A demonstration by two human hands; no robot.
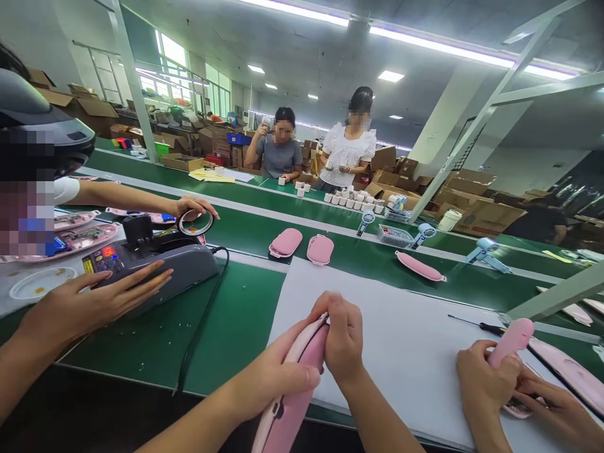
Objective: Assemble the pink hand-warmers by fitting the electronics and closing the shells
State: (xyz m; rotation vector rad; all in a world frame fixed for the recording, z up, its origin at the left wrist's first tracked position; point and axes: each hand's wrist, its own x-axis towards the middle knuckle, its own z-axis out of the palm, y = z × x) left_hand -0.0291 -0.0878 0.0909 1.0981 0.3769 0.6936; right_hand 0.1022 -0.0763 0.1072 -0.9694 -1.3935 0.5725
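A long pink plastic casing (302, 409), made of two halves with a dark seam between them, is held tilted in front of me. My left hand (278, 371) wraps around its side, thumb across the pink face. At the upper end, my right hand (343, 336) is closed on the casing's tip, its fingers bent over the seam. A small slot and a dark spot show on the casing's lower side edge. Its bottom end runs out of view. Beneath and beyond my hands lies a white sheet (391, 321) on the green bench.
At left, a co-worker's hands touch a grey tape dispenser (189, 270) and a tape roll (195, 223). At right, another person's hands hold pink parts (512, 343) near a screwdriver (491, 328). Pink cases (285, 243) and light-blue devices (488, 253) lie ahead. Metal posts (460, 154) rise nearby.
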